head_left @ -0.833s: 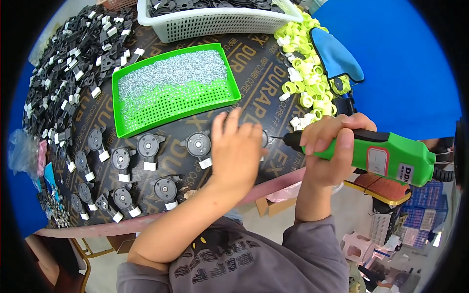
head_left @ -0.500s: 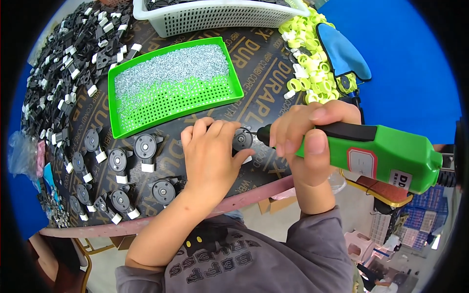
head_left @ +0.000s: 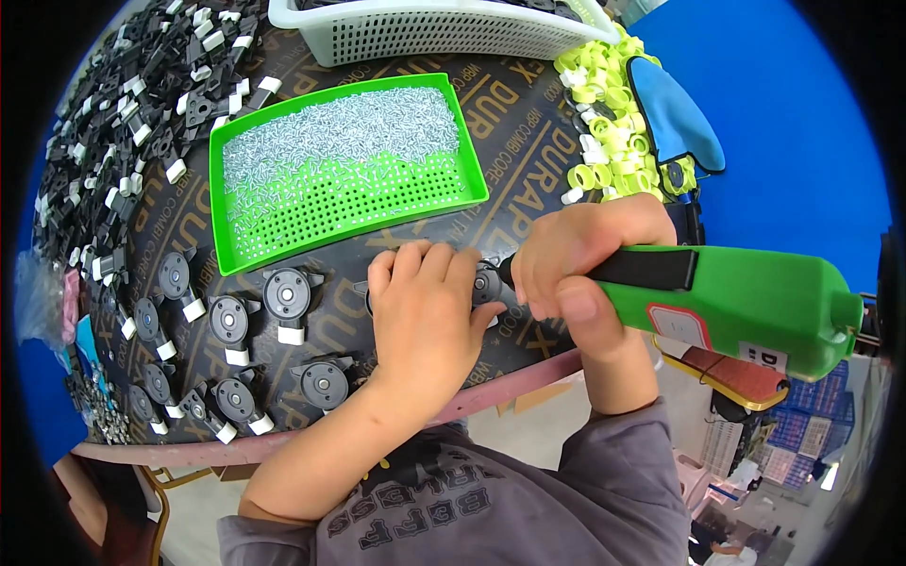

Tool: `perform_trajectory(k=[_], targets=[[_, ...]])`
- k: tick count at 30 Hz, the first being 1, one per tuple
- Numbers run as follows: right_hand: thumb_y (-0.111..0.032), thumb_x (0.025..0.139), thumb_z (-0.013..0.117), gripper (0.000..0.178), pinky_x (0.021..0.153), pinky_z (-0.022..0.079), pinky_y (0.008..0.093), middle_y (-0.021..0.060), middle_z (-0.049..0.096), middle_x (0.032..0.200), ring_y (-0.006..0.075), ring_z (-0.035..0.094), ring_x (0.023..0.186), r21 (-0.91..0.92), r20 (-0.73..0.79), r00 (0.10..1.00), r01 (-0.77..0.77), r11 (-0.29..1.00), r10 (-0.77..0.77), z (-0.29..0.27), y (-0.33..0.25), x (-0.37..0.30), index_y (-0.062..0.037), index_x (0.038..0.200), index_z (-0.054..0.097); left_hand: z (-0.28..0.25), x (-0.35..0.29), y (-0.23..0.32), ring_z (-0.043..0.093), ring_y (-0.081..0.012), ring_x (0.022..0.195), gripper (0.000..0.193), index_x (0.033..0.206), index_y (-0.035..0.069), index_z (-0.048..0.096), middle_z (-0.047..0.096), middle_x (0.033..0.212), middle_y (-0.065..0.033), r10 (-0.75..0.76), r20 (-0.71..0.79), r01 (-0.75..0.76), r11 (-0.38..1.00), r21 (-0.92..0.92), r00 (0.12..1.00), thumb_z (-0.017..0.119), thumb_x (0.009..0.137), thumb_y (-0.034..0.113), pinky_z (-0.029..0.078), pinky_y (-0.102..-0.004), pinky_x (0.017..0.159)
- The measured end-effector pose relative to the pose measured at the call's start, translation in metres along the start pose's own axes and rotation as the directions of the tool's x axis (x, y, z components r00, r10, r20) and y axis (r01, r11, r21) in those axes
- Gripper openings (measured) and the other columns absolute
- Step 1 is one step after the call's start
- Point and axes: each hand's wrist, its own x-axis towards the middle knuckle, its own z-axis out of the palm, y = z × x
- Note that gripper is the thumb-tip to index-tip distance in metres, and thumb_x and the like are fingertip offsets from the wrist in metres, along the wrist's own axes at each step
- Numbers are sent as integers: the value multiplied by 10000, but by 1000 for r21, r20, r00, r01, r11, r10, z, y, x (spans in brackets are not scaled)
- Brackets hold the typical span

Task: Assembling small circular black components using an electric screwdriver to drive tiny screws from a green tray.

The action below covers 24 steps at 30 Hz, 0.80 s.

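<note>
My right hand (head_left: 590,259) is wrapped round a green and black electric screwdriver (head_left: 755,297), held nearly level with its nose pointing left. The screwdriver's dark tip reaches a round black plastic part (head_left: 485,286) on the table; whether it sits in a screw I cannot make out. My left hand (head_left: 425,316) holds that part down, fingers bent over it and thumb along its near side, covering much of it. Another dark part (head_left: 361,296) peeks out at the left of this hand. Similar round black parts with white ends, such as this one (head_left: 287,294), lie in loose rows to the left.
A green perforated tray (head_left: 223,226) of small silvery screws stands beyond my hands. Behind it is a white basket (head_left: 326,47). Black and white pieces (head_left: 142,123) heap at the far left. Yellow-green rings (head_left: 623,141) and a blue cloth piece (head_left: 670,118) lie at the right.
The screwdriver has come slightly left and closer to the part under my left hand. The whole view has shifted a little. Both hands keep their hold.
</note>
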Motion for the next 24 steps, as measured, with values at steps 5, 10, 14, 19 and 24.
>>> perform_trajectory(k=[5,10,14,19,24], targets=[[-208,933,653,312,471,452,299,43,475,599,135,475,484,-94,-263,955,-167,981,138,18,-6,0,-41,967,391,-5,2,2,542,-267,952,430,1001,42,641,586,907,-79,-32,62,34,999,-29,998,827,637,177,362,-411,863],[-180,945,626,296,453,442,302,39,482,602,138,486,486,-8,-136,990,-42,999,41,2,-4,12,-42,1107,420,-1,-1,0,546,-262,943,425,989,36,636,579,896,-80,-31,36,32,999,-32,999,826,645,195,369,-409,872],[-178,1009,483,167,435,405,331,41,469,619,155,454,477,253,-373,928,121,960,-19,3,8,45,-76,1134,439,-1,-5,2,538,-279,1013,538,1084,23,626,603,970,-85,-33,34,33,999,1,999,815,669,309,357,-430,919],[12,906,633,126,437,410,221,21,561,614,76,526,483,243,-516,856,124,962,20,19,53,61,19,1001,550,-7,-6,2,504,-284,1098,620,1151,-9,597,598,1044,-101,-34,54,34,999,8,998,808,668,317,338,-442,948],[12,901,645,145,436,413,209,22,569,634,67,523,487,249,-524,852,154,956,-1,22,63,59,23,1011,551,-6,-6,0,523,-283,1091,529,1116,40,614,624,1050,-79,-45,60,45,999,-5,997,812,692,287,325,-452,933]])
